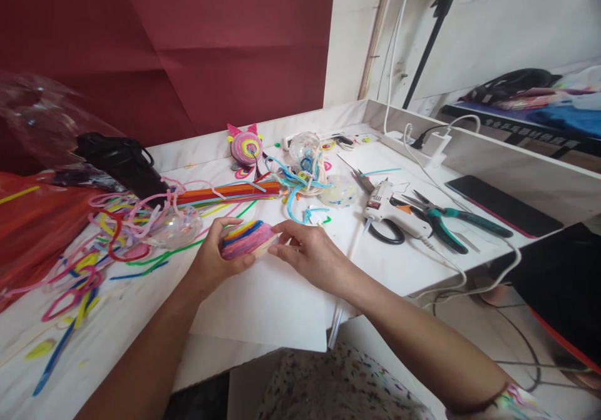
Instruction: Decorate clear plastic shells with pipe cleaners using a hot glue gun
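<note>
Now both hands [210,258] [312,251] hold a rainbow-striped rounded piece [248,240] between them above white paper [263,310].

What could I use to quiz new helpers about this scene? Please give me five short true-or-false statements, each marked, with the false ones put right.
1. The left hand holds the striped piece. True.
2. The glue gun lies to the left of both hands. False: the glue gun lies to the right of them.
3. The pliers have red handles. False: the pliers have teal and black handles.
4. A phone lies on the right part of the table. True.
5. The pink-eared figure is in the right hand. False: the figure is at the back of the table.
</note>
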A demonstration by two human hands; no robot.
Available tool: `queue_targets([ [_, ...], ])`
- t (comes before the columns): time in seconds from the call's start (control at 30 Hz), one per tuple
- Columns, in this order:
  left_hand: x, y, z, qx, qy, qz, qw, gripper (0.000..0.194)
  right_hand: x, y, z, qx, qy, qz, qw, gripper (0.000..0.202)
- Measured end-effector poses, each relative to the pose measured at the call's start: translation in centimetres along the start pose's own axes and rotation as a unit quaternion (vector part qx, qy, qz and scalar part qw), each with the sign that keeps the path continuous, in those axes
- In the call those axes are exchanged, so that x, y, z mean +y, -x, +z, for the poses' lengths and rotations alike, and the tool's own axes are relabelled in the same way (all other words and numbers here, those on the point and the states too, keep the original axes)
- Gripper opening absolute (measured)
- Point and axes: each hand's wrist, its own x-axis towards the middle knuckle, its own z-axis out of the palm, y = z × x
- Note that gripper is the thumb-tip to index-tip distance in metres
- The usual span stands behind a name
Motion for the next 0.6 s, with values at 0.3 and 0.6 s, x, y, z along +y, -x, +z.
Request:
queue_targets([
  [0.3,0.17,0.13,0.15,-0.006,0.027,-0.004,1.0,0.067,0.07,-0.08,0.03,0.009,0.052,-0.023,0.998,0.02],
  [0.6,0.05,0.12,0.17,-0.001,0.024,0.001,1.0,0.065,0.14,-0.18,0.03,-0.002,0.07,-0.028,0.997,0.011],
])
